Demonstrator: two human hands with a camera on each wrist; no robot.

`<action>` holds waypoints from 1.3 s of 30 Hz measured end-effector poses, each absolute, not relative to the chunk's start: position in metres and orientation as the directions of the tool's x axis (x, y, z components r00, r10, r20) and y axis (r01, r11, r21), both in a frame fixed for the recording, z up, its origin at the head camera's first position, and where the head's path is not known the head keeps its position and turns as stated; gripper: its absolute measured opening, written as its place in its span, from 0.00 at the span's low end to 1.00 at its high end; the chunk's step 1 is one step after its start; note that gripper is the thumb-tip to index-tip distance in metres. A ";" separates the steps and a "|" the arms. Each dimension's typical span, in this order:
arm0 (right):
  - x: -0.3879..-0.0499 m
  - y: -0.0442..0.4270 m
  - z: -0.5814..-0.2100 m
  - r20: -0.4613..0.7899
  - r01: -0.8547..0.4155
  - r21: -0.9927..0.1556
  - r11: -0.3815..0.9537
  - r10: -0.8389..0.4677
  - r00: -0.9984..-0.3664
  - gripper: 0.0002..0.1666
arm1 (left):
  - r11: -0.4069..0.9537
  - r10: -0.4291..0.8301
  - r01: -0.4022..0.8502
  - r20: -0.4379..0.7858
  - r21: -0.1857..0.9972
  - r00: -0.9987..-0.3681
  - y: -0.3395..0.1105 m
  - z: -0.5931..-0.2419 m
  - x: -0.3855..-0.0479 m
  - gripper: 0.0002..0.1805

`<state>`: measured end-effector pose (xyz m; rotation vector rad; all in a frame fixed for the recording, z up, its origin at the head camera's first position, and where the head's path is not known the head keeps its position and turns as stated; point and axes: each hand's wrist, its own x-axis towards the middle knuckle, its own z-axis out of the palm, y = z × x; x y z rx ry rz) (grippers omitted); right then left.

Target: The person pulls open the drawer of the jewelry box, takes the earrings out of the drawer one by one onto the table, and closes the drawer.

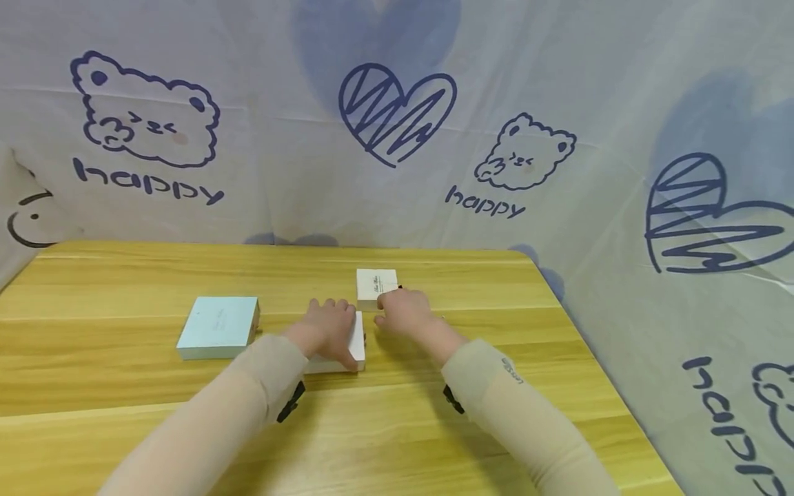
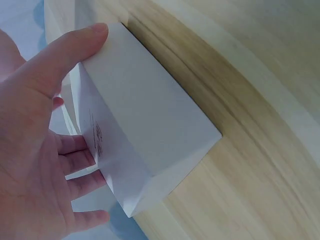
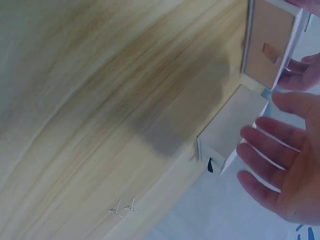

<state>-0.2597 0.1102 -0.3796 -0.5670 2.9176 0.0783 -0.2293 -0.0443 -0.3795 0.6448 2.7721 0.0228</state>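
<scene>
Larger white box point(image 2: 145, 105) under left hand point(image 2: 32, 142)

1 box point(image 1: 218, 324) left of 2 boxes point(image 1: 373, 284)

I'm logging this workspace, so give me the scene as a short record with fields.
Surface: wooden table
Left hand: grips the larger white box
Right hand: fingers spread, at the small white box; contact unclear
Pale blue box: left of the larger white box, apart from it
Small silvery pieces: two, on the table
Backdrop: cloth printed with bears and hearts
</scene>
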 end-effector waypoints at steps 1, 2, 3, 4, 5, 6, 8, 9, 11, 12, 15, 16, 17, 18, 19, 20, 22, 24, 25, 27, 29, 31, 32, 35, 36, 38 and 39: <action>-0.259 0.110 -0.379 -0.193 -0.375 -0.010 0.927 -0.370 -0.909 0.20 | 0.899 0.434 0.431 -0.281 0.076 -0.856 -0.043 -0.380 -0.229 0.54; -0.258 0.110 -0.379 -0.211 -0.377 -0.043 0.925 -0.377 -0.902 0.20 | 0.900 0.432 0.430 -0.283 0.072 -0.856 -0.043 -0.380 -0.229 0.55; -0.257 0.110 -0.378 -0.227 -0.377 -0.081 0.923 -0.385 -0.894 0.20 | 0.901 0.430 0.429 -0.284 0.069 -0.857 -0.042 -0.380 -0.228 0.55; -0.256 0.110 -0.378 -0.244 -0.377 -0.120 0.918 -0.396 -0.885 0.20 | 0.902 0.428 0.427 -0.286 0.068 -0.857 -0.041 -0.380 -0.228 0.55; -0.256 0.110 -0.378 -0.259 -0.380 -0.153 0.912 -0.408 -0.876 0.20 | 0.903 0.425 0.425 -0.288 0.066 -0.858 -0.041 -0.380 -0.228 0.55; -0.256 0.110 -0.377 -0.275 -0.380 -0.183 0.907 -0.418 -0.866 0.20 | 0.904 0.423 0.423 -0.290 0.067 -0.858 -0.041 -0.380 -0.228 0.55; -0.255 0.109 -0.378 -0.303 -0.385 -0.235 0.892 -0.444 -0.843 0.19 | 0.906 0.419 0.419 -0.295 0.068 -0.859 -0.041 -0.381 -0.228 0.54; -0.255 0.109 -0.379 -0.312 -0.385 -0.253 0.888 -0.452 -0.836 0.19 | 0.906 0.419 0.418 -0.296 0.069 -0.859 -0.041 -0.382 -0.228 0.54; -0.255 0.108 -0.380 -0.322 -0.387 -0.270 0.882 -0.461 -0.827 0.18 | 0.906 0.419 0.417 -0.298 0.071 -0.858 -0.041 -0.383 -0.228 0.53; -0.255 0.107 -0.381 -0.324 -0.386 -0.276 0.880 -0.464 -0.825 0.18 | 0.905 0.419 0.419 -0.297 0.069 -0.858 -0.041 -0.384 -0.229 0.53; -0.255 0.106 -0.384 -0.322 -0.395 -0.276 0.876 -0.471 -0.821 0.17 | 0.906 0.418 0.420 -0.291 0.058 -0.861 -0.041 -0.387 -0.230 0.53; -0.255 0.105 -0.384 -0.320 -0.399 -0.275 0.875 -0.474 -0.820 0.17 | 0.906 0.417 0.420 -0.289 0.056 -0.862 -0.042 -0.387 -0.231 0.54; -0.255 0.104 -0.384 -0.320 -0.401 -0.276 0.873 -0.477 -0.819 0.16 | 0.906 0.417 0.420 -0.287 0.052 -0.863 -0.042 -0.388 -0.231 0.54; -0.255 0.104 -0.384 -0.320 -0.401 -0.280 0.872 -0.479 -0.818 0.15 | 0.907 0.415 0.419 -0.285 0.051 -0.864 -0.042 -0.388 -0.231 0.54; -0.255 0.103 -0.384 -0.319 -0.401 -0.285 0.871 -0.481 -0.817 0.15 | 0.907 0.414 0.417 -0.284 0.051 -0.865 -0.042 -0.388 -0.231 0.54; -0.255 0.102 -0.384 -0.321 -0.399 -0.293 0.869 -0.482 -0.815 0.14 | 0.907 0.414 0.417 -0.282 0.053 -0.865 -0.042 -0.388 -0.231 0.54; -0.255 0.102 -0.384 -0.326 -0.396 -0.304 0.867 -0.485 -0.811 0.12 | 0.907 0.414 0.417 -0.282 0.053 -0.865 -0.042 -0.388 -0.232 0.54; -0.255 0.102 -0.385 -0.332 -0.389 -0.321 0.863 -0.487 -0.808 0.10 | 0.907 0.415 0.417 -0.283 0.055 -0.865 -0.042 -0.388 -0.232 0.53; -0.255 0.102 -0.386 -0.335 -0.388 -0.326 0.862 -0.489 -0.805 0.09 | 0.907 0.415 0.417 -0.285 0.057 -0.864 -0.041 -0.388 -0.233 0.53; -0.255 0.102 -0.388 -0.342 -0.385 -0.335 0.860 -0.492 -0.801 0.08 | 0.907 0.417 0.418 -0.288 0.060 -0.862 -0.041 -0.389 -0.234 0.54; -0.255 0.103 -0.390 -0.345 -0.382 -0.343 0.858 -0.493 -0.799 0.08 | 0.906 0.417 0.418 -0.290 0.062 -0.861 -0.040 -0.389 -0.234 0.54; -0.255 0.103 -0.392 -0.345 -0.388 -0.343 0.856 -0.499 -0.795 0.10 | 0.906 0.418 0.418 -0.292 0.065 -0.861 -0.040 -0.388 -0.234 0.55; -0.256 0.103 -0.393 -0.342 -0.393 -0.341 0.854 -0.502 -0.795 0.11 | 0.906 0.418 0.418 -0.291 0.065 -0.860 -0.040 -0.388 -0.234 0.55; -0.256 0.102 -0.395 -0.331 -0.404 -0.333 0.852 -0.507 -0.796 0.14 | 0.906 0.418 0.417 -0.293 0.068 -0.860 -0.040 -0.388 -0.233 0.55; -0.256 0.102 -0.395 -0.329 -0.407 -0.329 0.852 -0.507 -0.796 0.16 | 0.906 0.419 0.417 -0.293 0.071 -0.860 -0.040 -0.388 -0.233 0.55; -0.256 0.102 -0.396 -0.327 -0.407 -0.324 0.854 -0.505 -0.798 0.20 | 0.906 0.419 0.416 -0.292 0.075 -0.860 -0.040 -0.388 -0.233 0.55; -0.256 0.101 -0.396 -0.329 -0.404 -0.325 0.855 -0.503 -0.799 0.21 | 0.906 0.419 0.416 -0.293 0.076 -0.859 -0.040 -0.388 -0.233 0.55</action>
